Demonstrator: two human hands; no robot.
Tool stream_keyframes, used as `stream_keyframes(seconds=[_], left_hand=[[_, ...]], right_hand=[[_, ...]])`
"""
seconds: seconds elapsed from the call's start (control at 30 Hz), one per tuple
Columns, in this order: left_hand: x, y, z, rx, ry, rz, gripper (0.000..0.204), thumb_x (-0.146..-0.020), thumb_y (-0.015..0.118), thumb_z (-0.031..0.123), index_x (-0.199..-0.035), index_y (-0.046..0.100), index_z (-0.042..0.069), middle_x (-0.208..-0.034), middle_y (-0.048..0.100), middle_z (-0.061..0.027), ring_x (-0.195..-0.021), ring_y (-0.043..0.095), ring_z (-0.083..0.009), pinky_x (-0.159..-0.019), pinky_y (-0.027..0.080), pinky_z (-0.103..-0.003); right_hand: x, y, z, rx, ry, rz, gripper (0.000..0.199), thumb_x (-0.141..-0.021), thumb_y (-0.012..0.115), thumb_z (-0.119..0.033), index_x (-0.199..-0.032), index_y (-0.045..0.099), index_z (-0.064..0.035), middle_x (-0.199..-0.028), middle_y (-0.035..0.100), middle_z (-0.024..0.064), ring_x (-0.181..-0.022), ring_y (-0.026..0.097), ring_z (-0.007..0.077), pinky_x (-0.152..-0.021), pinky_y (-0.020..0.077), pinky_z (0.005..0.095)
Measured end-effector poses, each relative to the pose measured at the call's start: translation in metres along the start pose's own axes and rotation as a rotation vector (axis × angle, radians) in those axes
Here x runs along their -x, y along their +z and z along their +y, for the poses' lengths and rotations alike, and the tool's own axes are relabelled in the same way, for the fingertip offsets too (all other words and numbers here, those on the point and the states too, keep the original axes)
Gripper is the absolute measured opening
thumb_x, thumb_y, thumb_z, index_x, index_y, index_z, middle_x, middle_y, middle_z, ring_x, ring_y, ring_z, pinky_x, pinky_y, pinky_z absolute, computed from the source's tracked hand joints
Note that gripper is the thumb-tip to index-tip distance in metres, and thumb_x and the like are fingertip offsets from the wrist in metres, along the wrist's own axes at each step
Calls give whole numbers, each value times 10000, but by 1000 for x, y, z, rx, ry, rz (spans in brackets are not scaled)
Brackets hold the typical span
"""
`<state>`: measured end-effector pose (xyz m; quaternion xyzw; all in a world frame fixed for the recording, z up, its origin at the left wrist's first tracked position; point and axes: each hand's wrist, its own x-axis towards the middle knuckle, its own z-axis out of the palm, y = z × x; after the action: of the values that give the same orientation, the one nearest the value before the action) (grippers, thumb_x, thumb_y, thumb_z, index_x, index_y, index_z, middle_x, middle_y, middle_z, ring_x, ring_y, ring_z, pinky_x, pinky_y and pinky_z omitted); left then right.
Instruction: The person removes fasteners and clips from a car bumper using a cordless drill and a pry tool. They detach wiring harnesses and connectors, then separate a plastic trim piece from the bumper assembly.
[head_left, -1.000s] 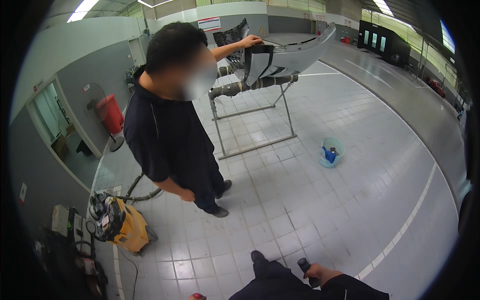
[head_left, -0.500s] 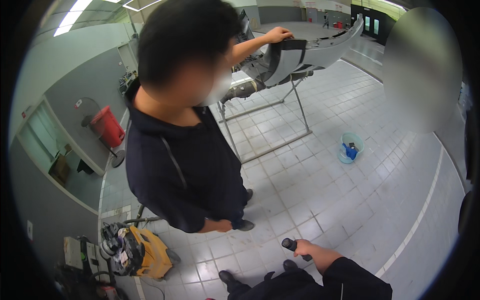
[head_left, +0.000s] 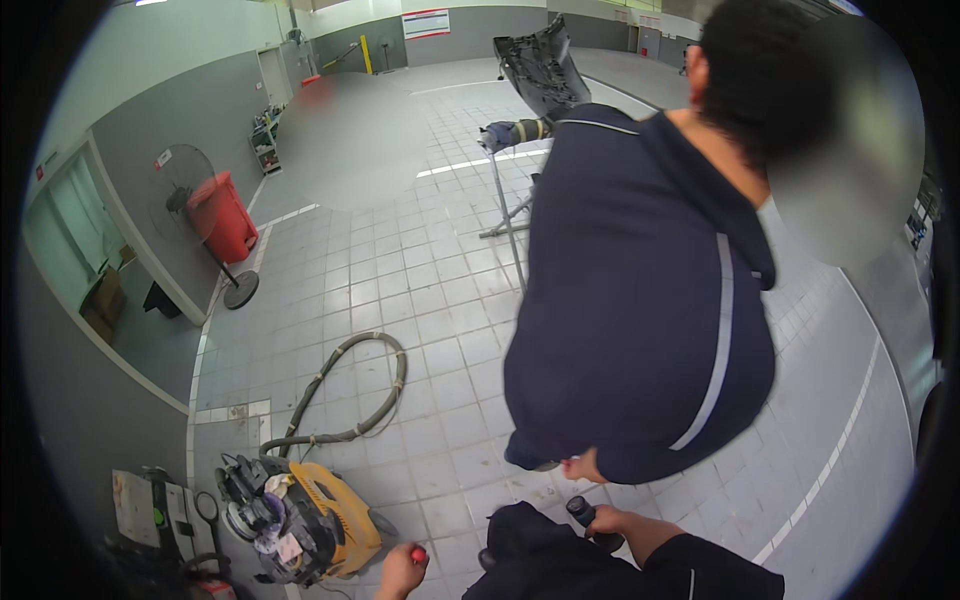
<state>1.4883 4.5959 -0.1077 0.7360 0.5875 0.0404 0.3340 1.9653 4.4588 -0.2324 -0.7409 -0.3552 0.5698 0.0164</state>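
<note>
My right hand point(head_left: 610, 522) is wrapped round a short black cylindrical handheld device point(head_left: 579, 508) in front of my body; its exact kind is not clear. At the lower edge, my left hand point(head_left: 400, 574) is closed on a small red object point(head_left: 418, 554), mostly hidden by the fingers. Just ahead stands a co-worker in a dark top point(head_left: 630, 300) with a grey stripe, back turned toward me. The co-worker's lowered hand point(head_left: 583, 466) is near my right hand, with a bit of red at its fingers.
Left of me stands a yellow and black vacuum machine point(head_left: 345, 515) with tools on top and a looped hose point(head_left: 400, 375) on the tiled floor. A standing fan point(head_left: 238, 290) and red bin point(head_left: 225, 215) are by the wall. Beyond the co-worker, a bumper point(head_left: 545, 75) rests on a stand.
The co-worker has moved right, turned away and let go of the bumper. My left hand has come into view with the red object. My right hand still holds the black device.
</note>
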Motion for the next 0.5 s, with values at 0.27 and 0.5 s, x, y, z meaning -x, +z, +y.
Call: stream_keyframes(seconds=[0.27, 0.5], left_hand=[[-227, -94, 71, 1, 394, -192, 198, -864, 693, 198, -1002, 699, 57, -1035, 711, -166, -1015, 658, -385, -888, 532, -450], [-389, -167, 63, -148, 415, -367, 233, -850, 735, 264, -1002, 714, 89, -1026, 713, -159, -997, 667, -387, -849, 542, -460]], right_hand=[[-108, 25, -38, 54, 55, -122, 560, -615, 856, -347, -1094, 740, -83, -1039, 746, 164, -968, 708, 323, -879, 539, 412], [-148, -7, -154, -351, 271, 57, 488, -702, 752, -262, -1119, 725, -9, -1066, 734, 201, -1021, 701, 337, -882, 525, 413]])
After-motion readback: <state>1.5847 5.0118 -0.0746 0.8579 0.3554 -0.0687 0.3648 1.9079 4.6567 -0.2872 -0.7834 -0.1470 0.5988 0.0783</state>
